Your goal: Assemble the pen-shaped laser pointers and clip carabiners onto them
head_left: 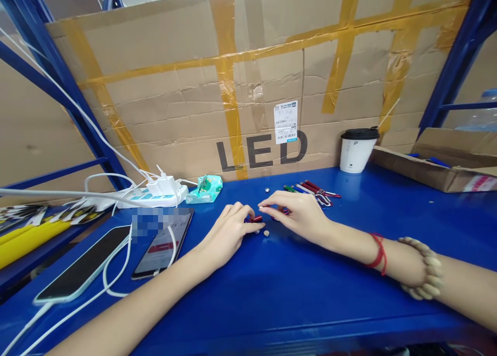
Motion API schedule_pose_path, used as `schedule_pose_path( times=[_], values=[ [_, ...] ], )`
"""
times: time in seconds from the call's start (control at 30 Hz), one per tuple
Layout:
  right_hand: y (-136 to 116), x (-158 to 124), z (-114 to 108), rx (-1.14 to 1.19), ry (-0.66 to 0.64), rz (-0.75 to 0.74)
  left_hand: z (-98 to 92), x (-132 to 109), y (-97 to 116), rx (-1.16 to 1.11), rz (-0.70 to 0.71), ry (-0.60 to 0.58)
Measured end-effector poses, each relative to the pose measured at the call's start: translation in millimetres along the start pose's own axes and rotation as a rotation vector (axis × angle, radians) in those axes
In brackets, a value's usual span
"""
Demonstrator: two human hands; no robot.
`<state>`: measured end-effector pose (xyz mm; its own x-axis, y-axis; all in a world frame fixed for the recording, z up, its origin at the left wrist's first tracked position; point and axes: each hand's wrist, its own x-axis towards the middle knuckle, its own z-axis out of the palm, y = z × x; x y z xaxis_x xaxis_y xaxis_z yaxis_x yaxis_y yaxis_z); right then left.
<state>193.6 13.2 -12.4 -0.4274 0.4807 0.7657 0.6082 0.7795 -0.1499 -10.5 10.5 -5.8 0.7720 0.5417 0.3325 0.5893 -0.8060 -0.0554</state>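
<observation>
My left hand (pixel 229 231) rests low over the blue tabletop, its thumb and fingers closed around a small red metal tube (pixel 256 219). Facing it from the right, my right hand (pixel 301 216) pinches a tiny shiny piece (pixel 260 208) between thumb and forefinger, just above the tube. What this piece is, I cannot make out. More red and blue bits lie partly hidden beneath the right hand. A small round disc (pixel 266 233) sits on the table near the left thumb, and a silvery bead-like piece (pixel 267 189) lies farther back.
Behind the right hand lie several coloured tubes with metal clips (pixel 312 189). A lidded paper cup (pixel 357 151) and an open cardboard box (pixel 438 159) stand right. Two phones (pixel 165 247), white cables, a power strip (pixel 155 195) and a green packet (pixel 205 188) are left.
</observation>
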Motion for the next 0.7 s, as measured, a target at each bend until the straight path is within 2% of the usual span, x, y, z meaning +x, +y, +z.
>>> schedule_pose_path(
  times=[0.17,0.33,0.5,0.7],
  values=[
    [0,2,-1,0.001,0.040,0.015,3.9,2,3,-0.212,-0.211,0.152],
    [-7,2,0,0.110,0.120,-0.042,4.3,4,13,-0.377,-0.295,0.286],
    [-11,4,-3,0.151,0.177,-0.046,1.2,6,19,-0.501,-0.369,0.285],
    [-14,5,-4,0.210,0.129,-0.088,1.9,5,21,-0.463,-0.380,0.290]
  ],
)
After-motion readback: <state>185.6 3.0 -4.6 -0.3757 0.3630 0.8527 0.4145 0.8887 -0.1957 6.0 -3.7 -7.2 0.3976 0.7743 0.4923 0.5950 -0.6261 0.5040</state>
